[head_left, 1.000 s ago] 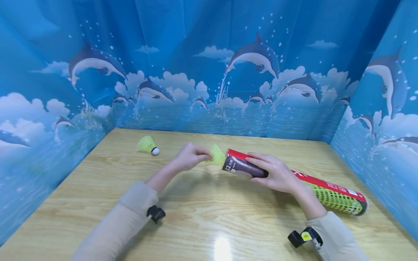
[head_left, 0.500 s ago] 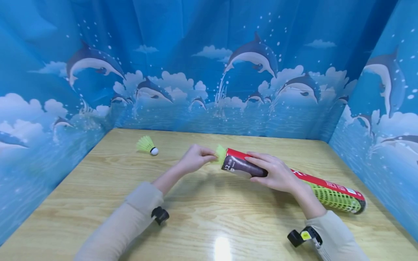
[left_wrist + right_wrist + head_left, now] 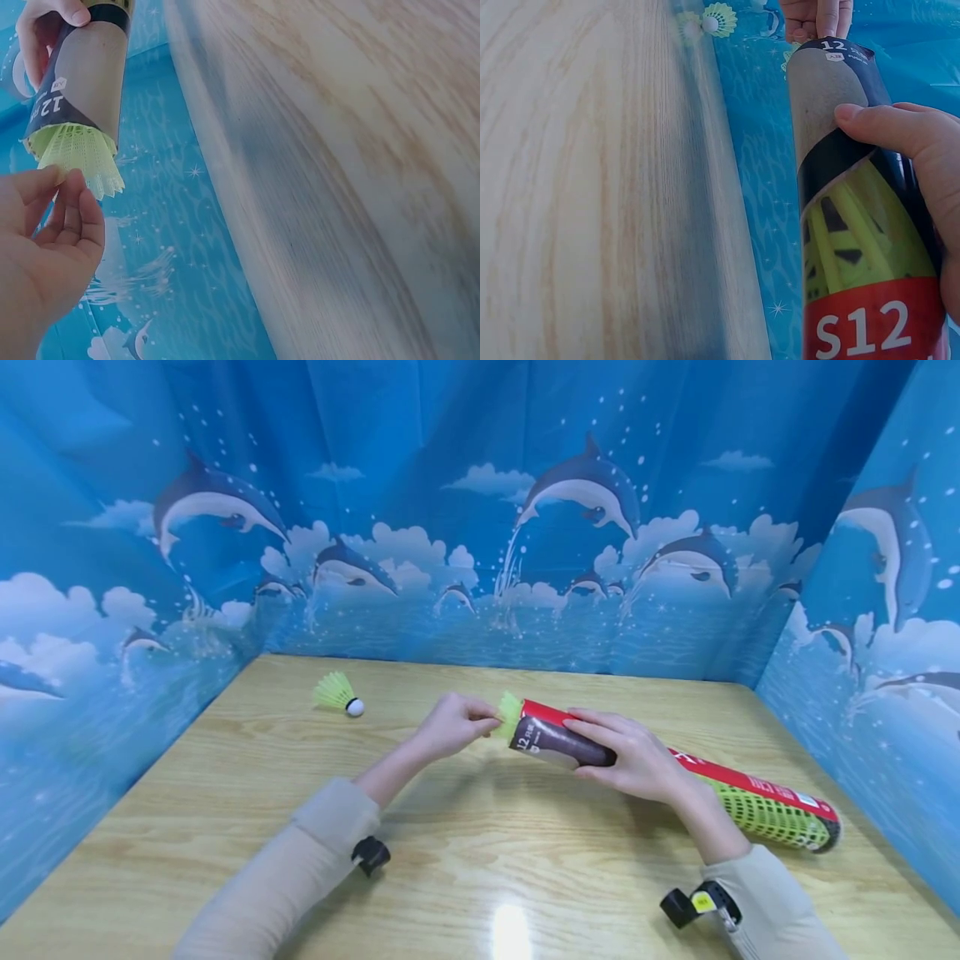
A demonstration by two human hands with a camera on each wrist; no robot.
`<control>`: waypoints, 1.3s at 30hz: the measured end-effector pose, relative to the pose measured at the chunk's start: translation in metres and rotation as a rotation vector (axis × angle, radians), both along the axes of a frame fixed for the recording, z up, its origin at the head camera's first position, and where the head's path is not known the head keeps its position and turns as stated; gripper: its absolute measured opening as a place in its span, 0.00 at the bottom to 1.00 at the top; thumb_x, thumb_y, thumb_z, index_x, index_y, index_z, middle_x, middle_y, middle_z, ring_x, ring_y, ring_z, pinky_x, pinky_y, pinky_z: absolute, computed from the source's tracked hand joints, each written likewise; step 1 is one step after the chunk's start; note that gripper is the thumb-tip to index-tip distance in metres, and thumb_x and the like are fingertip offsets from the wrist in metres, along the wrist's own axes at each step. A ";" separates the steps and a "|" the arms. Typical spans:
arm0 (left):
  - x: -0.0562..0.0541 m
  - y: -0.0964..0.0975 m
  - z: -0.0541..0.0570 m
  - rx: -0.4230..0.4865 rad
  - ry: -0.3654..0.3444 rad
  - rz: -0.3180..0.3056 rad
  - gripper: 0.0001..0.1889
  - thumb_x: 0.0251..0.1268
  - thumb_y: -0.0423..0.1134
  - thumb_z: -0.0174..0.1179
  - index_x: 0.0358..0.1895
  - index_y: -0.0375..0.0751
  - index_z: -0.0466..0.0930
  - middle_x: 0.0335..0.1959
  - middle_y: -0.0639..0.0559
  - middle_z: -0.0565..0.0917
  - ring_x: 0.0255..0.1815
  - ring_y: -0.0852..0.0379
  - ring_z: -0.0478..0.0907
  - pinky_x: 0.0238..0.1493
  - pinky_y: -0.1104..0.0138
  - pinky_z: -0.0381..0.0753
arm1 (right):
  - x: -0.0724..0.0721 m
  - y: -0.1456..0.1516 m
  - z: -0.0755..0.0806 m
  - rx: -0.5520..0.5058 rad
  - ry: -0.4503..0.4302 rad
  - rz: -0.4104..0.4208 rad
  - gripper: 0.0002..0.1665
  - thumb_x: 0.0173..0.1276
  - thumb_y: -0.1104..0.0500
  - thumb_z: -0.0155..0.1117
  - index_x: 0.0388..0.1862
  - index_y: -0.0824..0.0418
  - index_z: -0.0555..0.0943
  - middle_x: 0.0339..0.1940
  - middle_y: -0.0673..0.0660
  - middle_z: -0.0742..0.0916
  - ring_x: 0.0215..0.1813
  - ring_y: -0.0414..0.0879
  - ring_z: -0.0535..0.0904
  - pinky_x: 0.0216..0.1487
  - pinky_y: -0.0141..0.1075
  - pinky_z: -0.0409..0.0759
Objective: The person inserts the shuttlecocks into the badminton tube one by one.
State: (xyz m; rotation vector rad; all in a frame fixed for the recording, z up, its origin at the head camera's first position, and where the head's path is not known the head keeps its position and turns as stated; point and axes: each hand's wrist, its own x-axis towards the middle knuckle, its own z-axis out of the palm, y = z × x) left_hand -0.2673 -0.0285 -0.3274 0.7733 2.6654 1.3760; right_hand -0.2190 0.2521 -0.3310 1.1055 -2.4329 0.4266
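Thumb and fingertips of my left hand (image 3: 453, 727) pinch the skirt edge of a yellow-green shuttlecock (image 3: 79, 154). Its cork end is hidden inside the open mouth of a shuttlecock tube (image 3: 558, 739), while the flared skirt sticks out. My right hand (image 3: 637, 760) grips the tube near that mouth, thumb on the near side and fingers over the top. The tube is red, black and grey, with "12" by the mouth and "S12" lower down in the right wrist view. It slants across the table, mouth raised toward the left hand. A second shuttlecock (image 3: 339, 695) lies on its side at the back left.
The wooden table (image 3: 450, 877) reaches back to a blue dolphin-print curtain (image 3: 420, 527), which also stands along both sides. The tube's far end (image 3: 825, 831) lies near the table's right side. Dark wrist cameras sit on both sleeves.
My left hand has moved right, toward the tube, and the pinched shuttlecock has slid deeper into its mouth. The right hand and the other shuttlecock have stayed in place.
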 end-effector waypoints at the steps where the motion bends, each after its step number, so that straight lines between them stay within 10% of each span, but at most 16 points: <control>1: 0.000 0.000 0.000 -0.006 0.013 -0.006 0.09 0.61 0.35 0.60 0.42 0.35 0.84 0.34 0.42 0.85 0.30 0.51 0.81 0.24 0.71 0.75 | 0.000 0.000 0.000 -0.001 0.000 0.000 0.43 0.44 0.55 0.78 0.63 0.54 0.73 0.61 0.58 0.76 0.56 0.57 0.74 0.48 0.53 0.75; 39: -0.001 0.007 -0.004 0.123 0.113 0.005 0.04 0.57 0.27 0.60 0.35 0.31 0.82 0.27 0.45 0.84 0.28 0.47 0.82 0.27 0.71 0.80 | -0.002 0.002 0.000 -0.019 0.008 -0.021 0.42 0.43 0.56 0.79 0.61 0.54 0.74 0.60 0.59 0.77 0.56 0.57 0.75 0.47 0.53 0.76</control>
